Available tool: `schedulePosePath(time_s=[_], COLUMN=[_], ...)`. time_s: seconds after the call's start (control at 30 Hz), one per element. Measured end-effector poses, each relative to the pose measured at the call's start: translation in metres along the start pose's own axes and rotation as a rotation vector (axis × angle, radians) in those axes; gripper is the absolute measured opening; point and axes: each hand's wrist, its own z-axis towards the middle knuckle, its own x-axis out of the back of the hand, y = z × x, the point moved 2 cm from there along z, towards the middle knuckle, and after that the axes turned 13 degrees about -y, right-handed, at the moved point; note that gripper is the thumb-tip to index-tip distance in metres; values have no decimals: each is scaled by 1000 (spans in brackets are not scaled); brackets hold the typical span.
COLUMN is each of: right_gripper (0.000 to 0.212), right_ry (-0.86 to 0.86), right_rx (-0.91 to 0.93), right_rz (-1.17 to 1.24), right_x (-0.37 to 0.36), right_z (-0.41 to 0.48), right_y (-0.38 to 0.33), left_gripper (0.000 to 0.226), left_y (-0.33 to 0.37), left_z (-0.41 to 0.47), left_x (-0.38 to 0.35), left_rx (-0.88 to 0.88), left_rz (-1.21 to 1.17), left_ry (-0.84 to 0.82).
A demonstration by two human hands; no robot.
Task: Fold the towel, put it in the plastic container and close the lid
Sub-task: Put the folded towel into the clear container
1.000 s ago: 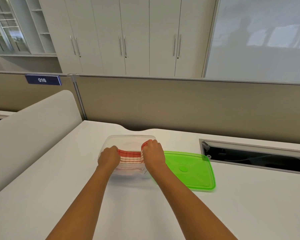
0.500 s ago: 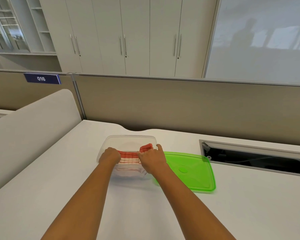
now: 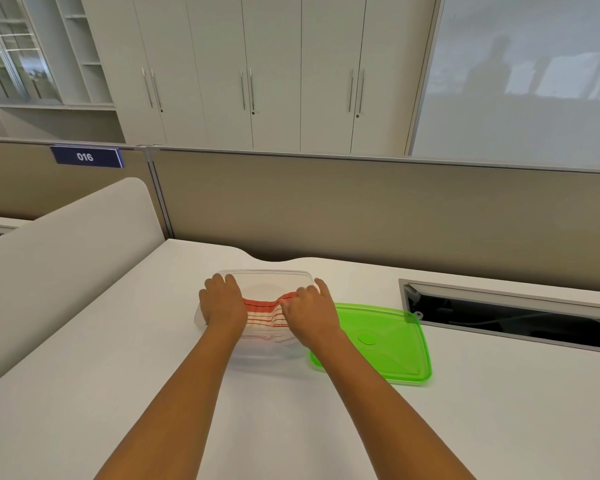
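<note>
A clear plastic container (image 3: 267,273) stands on the white desk. The folded towel (image 3: 263,312), white with red stripes, lies inside it. My left hand (image 3: 222,303) lies flat over the towel's left end, its fingers stretched toward the far left rim. My right hand (image 3: 310,311) is on the towel's right end, where the cloth bulges upward; the fingers curl onto that raised edge and the thumb points at the far right corner. The green lid (image 3: 385,344) lies flat on the desk, touching the container's right side.
An open cable trough (image 3: 510,317) is sunk into the desk at the right. A beige partition (image 3: 361,209) runs along the far edge, and a rounded white divider (image 3: 66,251) rises on the left. Bare desk surface lies near me.
Both hands have slid farther into the container. The left hand went from a fist on the towel to lying flat near the far rim, and the towel sits lower.
</note>
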Motion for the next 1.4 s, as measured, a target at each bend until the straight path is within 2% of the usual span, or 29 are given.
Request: schedulePosePath(time_s=[0.13, 0.2, 0.33, 0.53, 0.73, 0.87, 0.97, 1.13, 1.23, 1.4], right_gripper=[29, 25, 25, 33, 23, 25, 19, 32, 40, 19], right_ry=[255, 255, 122, 43, 66, 116, 118, 168, 75, 33], right_rx=[-125, -185, -255, -276, -244, -191, -181, -172, -160, -139], right_rz=[362, 414, 352, 337, 312, 241, 276, 285, 240, 238], right_x=[1, -10, -39, -76, -85, -83, -76, -66, -72, -74], right_z=[-14, -27, -59, -110, -139, -141, -141, -141, -141, -139], right_y=[29, 45, 69, 84, 88, 89, 90, 94, 98, 97], left_gripper=[33, 29, 28, 26, 24, 23, 22, 21, 21, 21], left_y=[-1, -1, -1, -4, -6, -6, -8, -12, -12, -9], left_z=[-12, -21, -34, -49, -70, -78, -83, -88, -90, -92], left_x=[-1, -1, -2, -8, -11, -9, -7, -4, -4, -4], left_rx=[-34, -62, -121, -228, -300, -323, -333, -335, -327, -324], left_rz=[-236, -364, -471, -534, -589, -615, -633, -665, -682, -701], left_ry=[90, 149, 208, 241, 270, 265, 281, 301, 296, 286])
